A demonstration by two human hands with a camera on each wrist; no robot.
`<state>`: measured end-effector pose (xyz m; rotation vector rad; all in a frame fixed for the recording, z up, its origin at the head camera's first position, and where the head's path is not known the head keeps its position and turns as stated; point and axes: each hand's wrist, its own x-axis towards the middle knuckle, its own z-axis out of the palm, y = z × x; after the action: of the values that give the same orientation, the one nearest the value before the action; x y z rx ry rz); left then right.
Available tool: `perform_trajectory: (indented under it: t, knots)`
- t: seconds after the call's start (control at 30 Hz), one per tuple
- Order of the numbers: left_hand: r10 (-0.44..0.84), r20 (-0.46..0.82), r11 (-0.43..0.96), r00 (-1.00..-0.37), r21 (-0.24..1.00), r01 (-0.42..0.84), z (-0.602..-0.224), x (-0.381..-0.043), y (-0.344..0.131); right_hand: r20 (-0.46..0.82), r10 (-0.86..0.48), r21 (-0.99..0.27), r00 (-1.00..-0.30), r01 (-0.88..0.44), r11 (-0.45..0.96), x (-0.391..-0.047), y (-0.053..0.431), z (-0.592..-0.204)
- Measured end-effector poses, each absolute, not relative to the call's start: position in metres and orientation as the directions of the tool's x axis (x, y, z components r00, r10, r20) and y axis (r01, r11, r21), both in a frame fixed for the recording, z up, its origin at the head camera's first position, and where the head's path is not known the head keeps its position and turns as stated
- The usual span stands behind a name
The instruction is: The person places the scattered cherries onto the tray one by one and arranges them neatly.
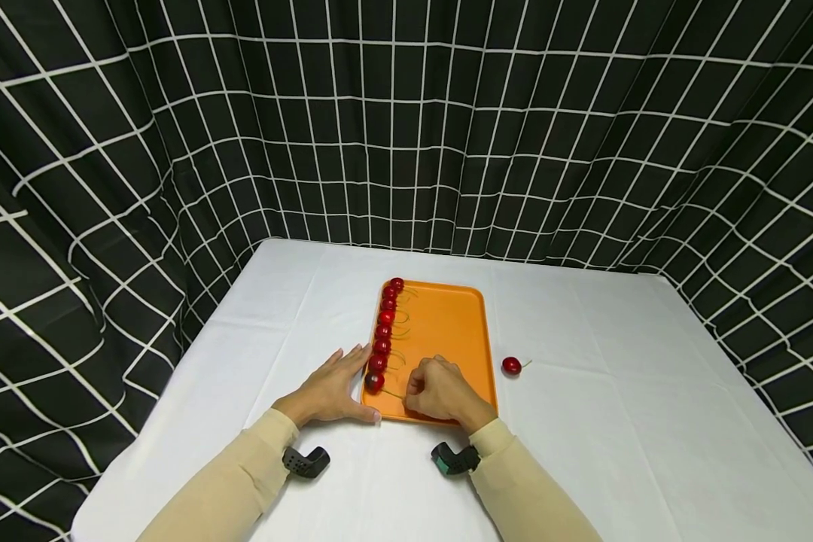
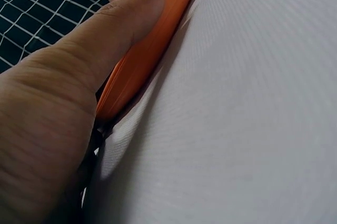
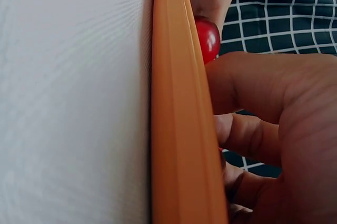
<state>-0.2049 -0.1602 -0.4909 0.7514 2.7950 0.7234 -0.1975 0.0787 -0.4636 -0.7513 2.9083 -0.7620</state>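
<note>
On an orange tray [image 1: 447, 324], several red cherries [image 1: 383, 331] stand in a line along the left rim, most of their stems pointing right. The nearest one, a darker cherry [image 1: 375, 382], lies at the near left corner. My right hand [image 1: 442, 388] is over the tray's near part, fingers curled, pinching the end of that cherry's stem [image 1: 393, 394]. In the right wrist view a cherry [image 3: 208, 39] shows just past the thumb. Fingers spread, my left hand [image 1: 335, 388] rests by the tray's left side, its thumb [image 2: 142, 2] at the near rim.
A single cherry [image 1: 511, 366] with its stem lies on the white tablecloth [image 1: 583, 436], right of the tray. Black curtains [image 1: 406, 135] with a white grid surround the table at the back and sides. Both wrists wear dark devices [image 1: 305, 461].
</note>
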Motion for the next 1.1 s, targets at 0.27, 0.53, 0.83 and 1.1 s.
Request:
perform_trajectory:
  t: [0.27,0.53,0.83,1.1]
  knots:
    - [0.507,-0.012,0.755,-0.862,0.488,0.438,-0.487,-0.206,-0.159,0.130,-0.440,-0.542,-0.889,-0.435,0.719,-0.199,0.082,-0.458]
    - [0.505,-0.009,0.748,-0.863,0.502,0.433,-0.488,-0.206,-0.159,0.320,-0.346,-0.748,-0.882,-0.459,0.480,-0.206,0.121,-0.434]
    - [0.512,-0.005,0.747,-0.859,0.497,0.442,-0.489,-0.206,-0.158,0.441,-0.071,-0.805,-0.895,-0.429,0.411,-0.205,0.227,-0.404]
    - [0.515,-0.002,0.734,-0.857,0.517,0.440,-0.490,-0.202,-0.160,0.294,-0.013,-0.872,-0.956,-0.274,0.406,-0.217,0.289,-0.438]
